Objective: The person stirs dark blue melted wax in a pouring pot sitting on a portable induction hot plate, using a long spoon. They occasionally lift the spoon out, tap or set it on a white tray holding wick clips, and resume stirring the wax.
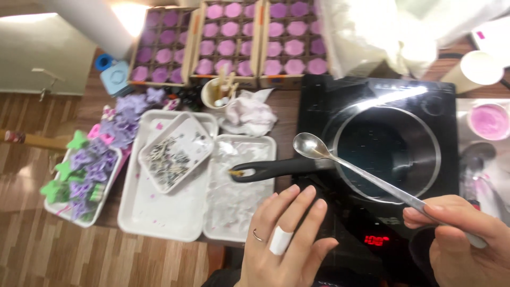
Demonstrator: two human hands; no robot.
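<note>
Spoon [372, 178] — right hand [467, 239] fingers pinching handle; left hand [287, 239] released — cluttered wood table [90, 260].

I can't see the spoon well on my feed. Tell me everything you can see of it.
The spoon is long, slim and shiny, metal by its look. Its oval bowl faces up and looks empty, up left near the pan's black handle. The stem slants down right across the pan's rim to the right hand, whose fingers grip its end. Whether it touches the pan is unclear.
</note>
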